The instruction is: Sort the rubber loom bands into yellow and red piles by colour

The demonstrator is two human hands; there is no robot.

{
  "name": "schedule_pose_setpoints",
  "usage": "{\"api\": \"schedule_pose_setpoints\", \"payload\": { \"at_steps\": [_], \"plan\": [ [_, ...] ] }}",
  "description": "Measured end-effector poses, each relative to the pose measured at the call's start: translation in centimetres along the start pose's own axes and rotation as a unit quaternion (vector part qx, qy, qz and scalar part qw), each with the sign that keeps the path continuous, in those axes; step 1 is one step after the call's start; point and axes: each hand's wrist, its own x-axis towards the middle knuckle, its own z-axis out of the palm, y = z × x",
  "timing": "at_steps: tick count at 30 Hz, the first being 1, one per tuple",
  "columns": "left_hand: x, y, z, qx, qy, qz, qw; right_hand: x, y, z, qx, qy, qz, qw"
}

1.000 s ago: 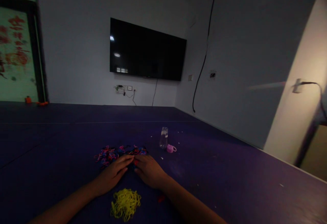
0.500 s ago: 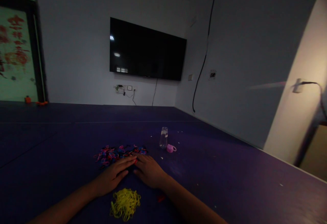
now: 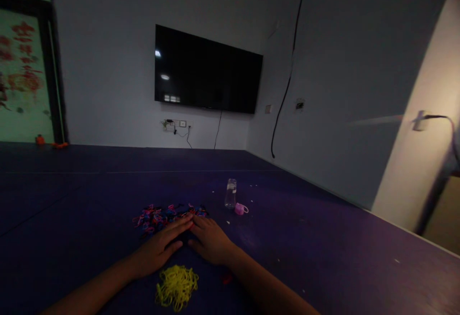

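My left hand [image 3: 160, 249] and my right hand [image 3: 210, 240] rest on the dark purple surface with fingers stretched out. Their fingertips meet at the near edge of a heap of small elastic bands [image 3: 153, 216] in pink, blue, red and black. Part of that heap is hidden behind the fingers. A bit of red shows by the fingertips, too small to make out. Closer to me, between my forearms, lies a pile of yellow elastic bands [image 3: 177, 286]. Beside my right wrist is a small red piece [image 3: 227, 279], dim and unclear.
Beyond my right hand a clear bottle [image 3: 230, 195] stands uncapped, with a pink cap [image 3: 240, 209] with a loop beside it. White scraps are scattered on the purple surface [image 3: 305, 238]. A television [image 3: 208, 70] hangs on the far wall, and a black cable [image 3: 287, 87] runs down the right wall.
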Motion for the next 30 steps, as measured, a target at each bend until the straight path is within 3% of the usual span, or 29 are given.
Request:
{"api": "schedule_pose_setpoints", "payload": {
  "at_steps": [23, 27, 30],
  "plan": [
    [0.0, 1.3, -0.5, 0.057, -0.053, 0.036, 0.996, -0.1, 0.0, 0.0, 0.028, 0.001, 0.002, 1.000],
    [0.1, 1.2, -0.3, 0.096, -0.005, 0.042, 0.994, -0.1, -0.2, -0.2, 0.032, 0.016, 0.027, 0.999],
    [0.1, 0.7, -0.1, 0.149, 0.055, 0.032, 0.987, 0.0, -0.4, -0.4, 0.018, 0.048, 0.092, 0.994]
  ]
}}
